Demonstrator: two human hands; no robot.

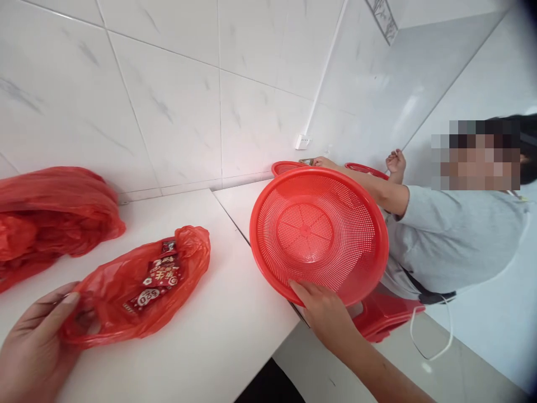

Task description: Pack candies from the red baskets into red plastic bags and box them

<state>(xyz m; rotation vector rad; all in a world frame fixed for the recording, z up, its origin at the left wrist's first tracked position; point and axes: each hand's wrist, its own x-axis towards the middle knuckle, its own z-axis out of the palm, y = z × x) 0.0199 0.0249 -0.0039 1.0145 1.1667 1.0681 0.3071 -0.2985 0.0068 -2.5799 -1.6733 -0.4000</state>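
Observation:
My right hand (325, 313) grips the near rim of a round red plastic sieve basket (319, 232), holding it tilted up above the edge of the white table (218, 341). My left hand (31, 341) pinches the open end of a thin red plastic bag (138, 282) lying on the table. Inside the bag show small red printed packets (161, 274).
A heap of more red plastic bags (50, 215) lies at the far left. Another person in a grey shirt (453, 235) stands at the right, arms stretched over other red baskets (287, 166) by the tiled wall. Stacked red plastic items (386, 319) sit below the held basket.

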